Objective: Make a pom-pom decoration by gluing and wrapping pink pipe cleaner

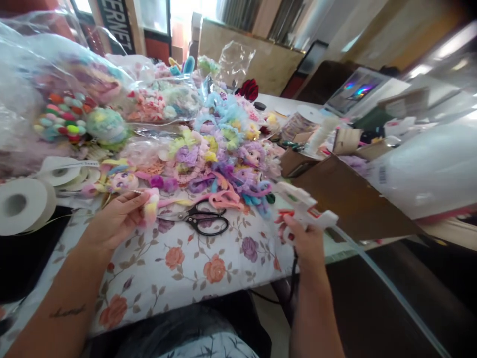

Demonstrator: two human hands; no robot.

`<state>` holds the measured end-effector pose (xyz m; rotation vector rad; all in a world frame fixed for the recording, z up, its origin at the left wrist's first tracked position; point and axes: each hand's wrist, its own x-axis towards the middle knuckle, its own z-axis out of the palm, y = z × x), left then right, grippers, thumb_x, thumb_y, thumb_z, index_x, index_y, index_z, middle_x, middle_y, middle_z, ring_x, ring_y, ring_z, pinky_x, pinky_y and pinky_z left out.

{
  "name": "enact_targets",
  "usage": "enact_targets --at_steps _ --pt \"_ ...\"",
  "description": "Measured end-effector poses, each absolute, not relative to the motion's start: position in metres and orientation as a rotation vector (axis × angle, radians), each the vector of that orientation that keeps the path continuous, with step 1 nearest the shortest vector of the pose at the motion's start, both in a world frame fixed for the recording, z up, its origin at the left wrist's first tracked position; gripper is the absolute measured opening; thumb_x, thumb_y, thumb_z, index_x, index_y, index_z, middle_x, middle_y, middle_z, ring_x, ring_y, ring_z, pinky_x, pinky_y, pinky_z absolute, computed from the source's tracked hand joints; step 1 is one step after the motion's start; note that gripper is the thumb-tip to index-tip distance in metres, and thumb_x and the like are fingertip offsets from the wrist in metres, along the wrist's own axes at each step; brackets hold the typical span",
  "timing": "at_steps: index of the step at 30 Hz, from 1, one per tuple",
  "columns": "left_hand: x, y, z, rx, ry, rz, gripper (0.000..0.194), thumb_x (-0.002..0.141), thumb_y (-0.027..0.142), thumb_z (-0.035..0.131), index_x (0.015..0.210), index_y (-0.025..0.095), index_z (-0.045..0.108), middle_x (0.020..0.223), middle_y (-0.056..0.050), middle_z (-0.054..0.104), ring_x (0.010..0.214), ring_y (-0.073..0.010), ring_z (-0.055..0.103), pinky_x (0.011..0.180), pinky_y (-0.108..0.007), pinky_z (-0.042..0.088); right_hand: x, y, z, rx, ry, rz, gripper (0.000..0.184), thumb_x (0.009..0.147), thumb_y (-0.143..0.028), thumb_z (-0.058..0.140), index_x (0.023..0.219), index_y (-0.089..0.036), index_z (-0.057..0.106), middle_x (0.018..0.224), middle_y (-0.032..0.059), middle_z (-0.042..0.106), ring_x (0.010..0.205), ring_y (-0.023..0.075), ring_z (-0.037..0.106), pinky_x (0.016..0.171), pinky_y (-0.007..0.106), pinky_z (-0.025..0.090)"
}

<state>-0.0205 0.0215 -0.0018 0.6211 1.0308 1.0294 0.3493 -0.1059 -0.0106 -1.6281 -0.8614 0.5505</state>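
Note:
My right hand [303, 238] is closed round the grip of a white hot glue gun [307, 204] with a red trigger, its nozzle pointing up and left over the table's right edge. A black cord [292, 283] hangs from it. My left hand [115, 219] pinches a small fluffy pink and yellow pompom piece [151, 211] above the floral tablecloth [179, 263]. Black scissors [203, 219] lie flat between my two hands, nearer the left one.
A heap of pastel craft pieces, ribbons and small doll heads [216, 154] fills the table behind the scissors. Clear bags of pompoms [67, 119] stand at back left. White tape rolls [22, 204] sit at left. Cardboard boxes [335, 189] lie at right.

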Motion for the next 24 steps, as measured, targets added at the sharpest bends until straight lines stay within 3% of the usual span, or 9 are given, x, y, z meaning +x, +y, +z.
enact_targets --at_steps 6,10,13,18,21,24 --pt "-0.017 0.021 -0.004 0.691 1.079 1.05 0.033 0.052 0.024 0.093 0.079 0.016 0.076 0.057 0.003 0.066 0.044 -0.0079 0.055 0.034 -0.015 0.045 0.439 -0.089 -0.026 -2.099 -0.713 0.207 0.036 0.067 -0.044 0.065 0.084 -0.013 0.069 0.068 0.008 0.068 0.058 0.022 0.063 0.052 0.033 0.051" --pt "-0.017 0.022 -0.005 0.718 1.098 1.066 0.033 0.051 0.024 0.093 0.078 0.014 0.076 0.06 0.002 0.067 0.047 -0.0067 0.054 0.037 -0.014 0.044 0.458 -0.065 -0.038 -2.292 -0.752 0.156 0.033 0.064 -0.043 0.067 0.079 -0.013 0.069 0.067 0.0105 0.067 0.08 0.0332 0.068 0.07 0.04 0.051" --pt "-0.018 0.024 -0.008 0.719 1.095 1.078 0.035 0.049 0.025 0.094 0.076 0.013 0.075 0.062 0.002 0.067 0.05 -0.0069 0.055 0.04 -0.014 0.045 0.457 -0.056 -0.039 -2.391 -0.825 0.153 0.036 0.069 -0.044 0.062 0.085 -0.013 0.07 0.073 0.0134 0.069 0.088 0.035 0.068 0.077 0.041 0.05" --pt "-0.018 0.025 -0.011 0.722 1.101 1.128 0.029 0.053 0.024 0.093 0.074 0.013 0.075 0.057 0.002 0.063 0.044 -0.0042 0.047 0.038 -0.013 0.039 0.44 -0.075 -0.021 -2.51 -0.997 0.137 0.036 0.076 -0.046 0.057 0.085 -0.014 0.07 0.086 0.0205 0.071 0.096 0.0386 0.066 0.079 0.044 0.049" --pt "-0.014 0.023 -0.008 0.679 1.032 1.144 0.029 0.051 0.022 0.093 0.072 0.013 0.075 0.063 -0.001 0.068 0.05 -0.0073 0.055 0.044 -0.016 0.044 0.418 -0.099 -0.004 -2.77 -1.064 0.072 0.047 0.08 -0.058 0.052 0.071 -0.014 0.068 0.076 0.0259 0.068 0.083 0.0461 0.066 0.071 0.053 0.047" --pt "-0.01 0.022 -0.004 0.679 1.005 1.157 0.031 0.051 0.024 0.094 0.073 0.011 0.075 0.065 -0.002 0.069 0.055 -0.0087 0.058 0.05 -0.017 0.047 0.379 -0.107 0.009 -2.649 -1.22 -0.175 0.049 0.086 -0.057 0.042 0.081 -0.018 0.071 0.081 0.0221 0.071 0.078 0.0404 0.067 0.067 0.05 0.048"
